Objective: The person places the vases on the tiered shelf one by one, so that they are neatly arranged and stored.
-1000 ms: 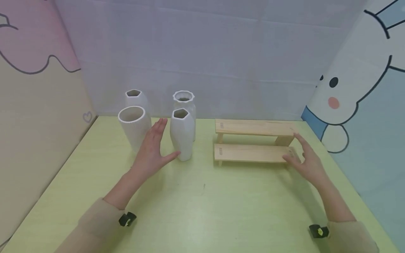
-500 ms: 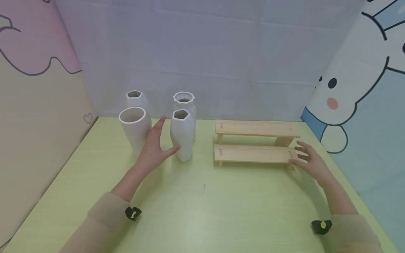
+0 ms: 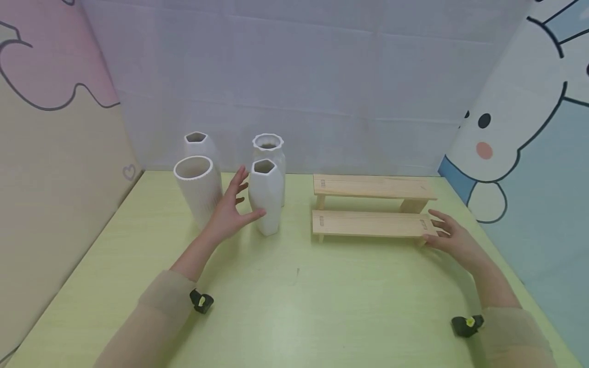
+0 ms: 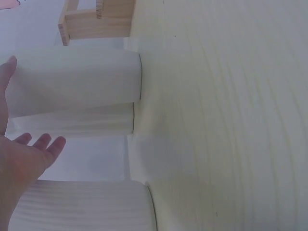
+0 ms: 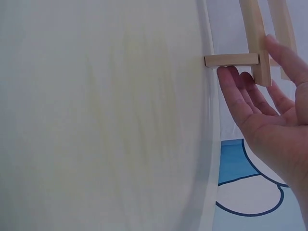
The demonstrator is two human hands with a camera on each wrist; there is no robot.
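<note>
My left hand [image 3: 226, 217] is held between a ribbed white vase [image 3: 198, 191] and a faceted white vase [image 3: 267, 194]. Its thumb lies against or just in front of the faceted vase, while the bent fingers stay apart from it in the left wrist view. At the right, my right hand [image 3: 455, 243] holds the end of a two-tier wooden shelf [image 3: 368, 224] at its lower step. In the right wrist view the thumb meets the edge of the board [image 5: 257, 43], and curled fingertips touch the leg [image 5: 231, 60].
Behind the front vases stand another faceted white vase [image 3: 198, 145] and a scallop-rimmed white vase [image 3: 268, 143]. Everything rests on a pale yellow-green table [image 3: 294, 306]. A white cloth backdrop [image 3: 294, 87] closes the rear, with printed panels on both sides.
My right hand has come down from the upper step to the lower step's end, its fingers curling. My left hand's fingers have bent and spread slightly, moving a little right. Vases and shelf have stayed put.
</note>
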